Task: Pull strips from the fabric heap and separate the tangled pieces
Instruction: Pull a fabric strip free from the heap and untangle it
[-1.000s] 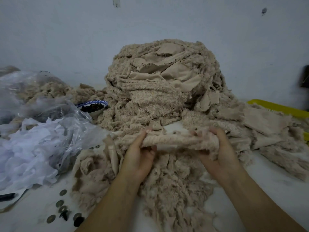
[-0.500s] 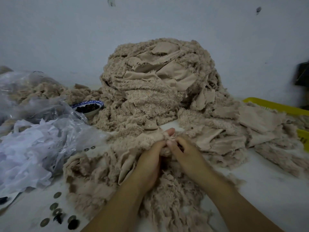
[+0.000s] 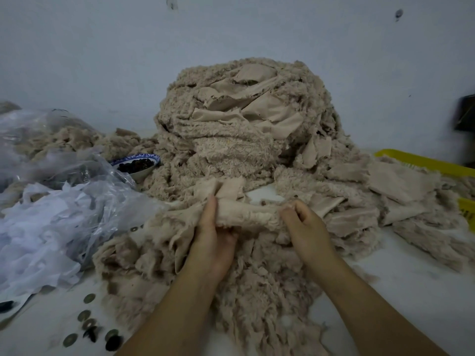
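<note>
A tall heap of beige fuzzy fabric (image 3: 239, 129) rises at the middle of the table against the wall. Loose pieces spread from it to the right and toward me. A rolled beige strip (image 3: 246, 214) stretches sideways in front of the heap. My left hand (image 3: 213, 237) grips its left end, thumb on top. My right hand (image 3: 305, 227) is closed on its right end. Below the hands lies a lower pile of fluffy strips (image 3: 257, 286).
A clear plastic bag (image 3: 64, 201) with white scraps lies at the left. A blue-rimmed bowl (image 3: 136, 164) of dark bits sits beside the heap. Several round buttons (image 3: 87, 325) lie at the front left. A yellow tray (image 3: 424, 163) stands at the right, partly under fabric.
Half a second ago my hands met at one point on the fabric. Now they have moved apart, with the strip stretched between them.
</note>
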Motion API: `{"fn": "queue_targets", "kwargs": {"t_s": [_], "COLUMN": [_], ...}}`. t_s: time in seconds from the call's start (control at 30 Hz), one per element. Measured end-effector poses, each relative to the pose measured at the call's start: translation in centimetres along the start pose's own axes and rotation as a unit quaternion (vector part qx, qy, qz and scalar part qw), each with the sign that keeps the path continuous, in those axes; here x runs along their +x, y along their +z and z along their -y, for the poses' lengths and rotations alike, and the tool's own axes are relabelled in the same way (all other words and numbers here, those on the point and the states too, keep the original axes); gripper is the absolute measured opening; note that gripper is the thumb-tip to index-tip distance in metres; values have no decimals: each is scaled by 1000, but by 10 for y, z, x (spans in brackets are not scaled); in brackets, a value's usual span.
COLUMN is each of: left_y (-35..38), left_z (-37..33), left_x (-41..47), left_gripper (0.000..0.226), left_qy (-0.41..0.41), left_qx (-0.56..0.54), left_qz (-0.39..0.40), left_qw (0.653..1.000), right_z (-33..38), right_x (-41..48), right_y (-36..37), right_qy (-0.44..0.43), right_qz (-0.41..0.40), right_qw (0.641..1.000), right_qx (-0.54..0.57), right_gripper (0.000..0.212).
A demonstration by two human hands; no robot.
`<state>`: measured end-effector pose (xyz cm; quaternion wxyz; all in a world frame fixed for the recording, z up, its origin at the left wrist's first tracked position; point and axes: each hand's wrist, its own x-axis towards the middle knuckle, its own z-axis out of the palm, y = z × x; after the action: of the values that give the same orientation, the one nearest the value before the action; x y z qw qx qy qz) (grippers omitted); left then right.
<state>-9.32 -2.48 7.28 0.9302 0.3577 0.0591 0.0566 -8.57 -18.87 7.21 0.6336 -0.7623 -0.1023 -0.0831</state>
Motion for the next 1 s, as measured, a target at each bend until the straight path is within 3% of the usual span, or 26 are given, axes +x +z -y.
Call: {"fn": "queue_targets", "kwargs": {"t_s": [0.13, 0.27, 0.43, 0.57, 0.7, 0.77, 0.83, 0.93, 1.0], "left_y": [-4, -5, -2, 1, 1, -6, -15, -17, -11], "left_z": [-2, 3, 10, 6, -4, -11, -20, -21, -15], "left_x": [1, -1, -9, -10, -4, 5, 11, 12, 7], "left_gripper": [30, 23, 33, 31, 29, 32, 16, 55, 72], "left_qy": [-37, -69, -68, -88, -90, -80, -58, -42, -62], "left_qx": [29, 76, 160, 111, 18, -72, -145, -152, -92], "left_qz": [63, 117, 178, 142, 64, 17, -13, 9, 45], "left_qw": [997, 988, 968, 980, 994, 994, 988, 987, 993], "right_z": [-5, -6, -7, -10, -10, -9, -10, -10, -10], "right_x": [1, 1, -1, 1, -2, -2, -2, 0, 2], "right_y": [-7, -2, 5, 6, 8, 5, 0, -4, -5], "right_qy": [0, 14, -2, -29, -62, -73, -58, -11, 11], "right_qz": [17, 55, 100, 98, 162, 144, 104, 52, 47], "right_qw": [1000, 998, 995, 989, 977, 980, 990, 999, 998], "right_qx": [-3, -4, -30, -109, -127, -117, -80, 2, 44], "right_gripper": [29, 10, 51, 45, 37, 42, 45, 41, 26]}}
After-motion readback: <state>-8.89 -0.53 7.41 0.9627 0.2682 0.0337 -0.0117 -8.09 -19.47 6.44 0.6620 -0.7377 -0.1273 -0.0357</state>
